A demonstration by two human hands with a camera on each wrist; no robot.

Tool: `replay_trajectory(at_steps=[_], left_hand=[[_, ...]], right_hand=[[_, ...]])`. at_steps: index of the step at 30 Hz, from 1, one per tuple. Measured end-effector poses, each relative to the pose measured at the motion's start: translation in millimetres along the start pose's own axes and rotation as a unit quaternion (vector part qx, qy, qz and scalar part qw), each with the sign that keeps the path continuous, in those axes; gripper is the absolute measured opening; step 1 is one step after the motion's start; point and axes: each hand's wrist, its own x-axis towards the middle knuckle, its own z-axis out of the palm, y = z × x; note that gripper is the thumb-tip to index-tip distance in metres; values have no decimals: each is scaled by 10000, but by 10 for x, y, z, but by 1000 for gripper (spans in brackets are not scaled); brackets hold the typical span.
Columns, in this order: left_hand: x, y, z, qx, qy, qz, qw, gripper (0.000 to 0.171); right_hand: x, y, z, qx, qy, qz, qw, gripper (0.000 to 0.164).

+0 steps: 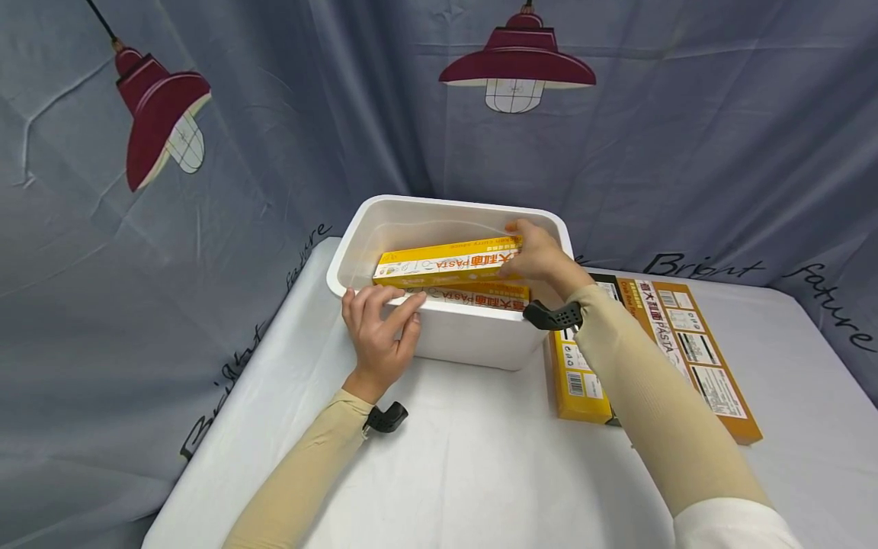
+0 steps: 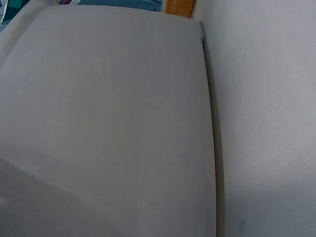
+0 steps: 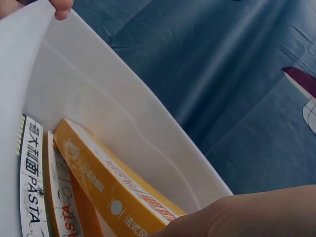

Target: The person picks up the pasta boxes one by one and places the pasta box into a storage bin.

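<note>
A white plastic bin (image 1: pixel 449 335) stands on the table with its long side towards me. Inside it, a yellow pasta box (image 1: pixel 446 259) lies tilted, its left end against the bin's left part. My right hand (image 1: pixel 542 255) grips this box at its right end, inside the bin. Another pasta box (image 1: pixel 480 297) stands in front of it along the near wall, and the right wrist view also shows a dark-edged pasta box (image 3: pixel 32 182) there. My left hand (image 1: pixel 380 332) holds the near rim at the left, fingers over the edge. The left wrist view shows mostly the bin's outer wall (image 2: pixel 108 113).
Right of the bin, several pasta boxes lie on the white table (image 1: pixel 473 473): a yellow box (image 1: pixel 581 381) and an orange-brown box (image 1: pixel 706 358), partly hidden under my right forearm. A grey-blue curtain (image 1: pixel 343 99) with printed red lamps hangs behind the table and along its left.
</note>
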Motion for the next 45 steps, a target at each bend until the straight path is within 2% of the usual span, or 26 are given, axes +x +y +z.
replay_trajectory(at_steps=[4,12,22,25,27,30,33,37,41,45], left_hand=[[6,1,5,-3,7,15,10000,22],[7,-2,5,-20,-8,2,10000,22],[15,-19,-4,-24,-20,19,10000,23],[17,-23,-8,-18,-31,15,10000,23],[15,-24,-7,-17,-36,4,10000,23],[4,-24,-4,-17,-44,0,10000,23],[5,-30,1,9,-3,45,10000,23],[-4,-9,10,35,35,57,10000,23],[-3,9,10,25,42,37,10000,23],[5,36,12,-3,56,-12,10000,23]], right_hand=[[-1,-4,-7,9,2,47,10000,90],[23,-8,-2,-10,209,-92,9997,73],[20,-32,6,80,47,18,10000,64],[14,-28,2,293,136,-46,9995,63],[-16,-25,-6,624,385,-161,9972,59],[-99,-3,-33,1234,929,-416,9871,51],[-228,29,-104,1527,1367,-662,9765,46],[-469,166,-277,1274,1485,-738,9779,48],[-746,365,-472,855,1515,-537,9833,54],[-1009,655,-636,558,1598,-276,9852,60]])
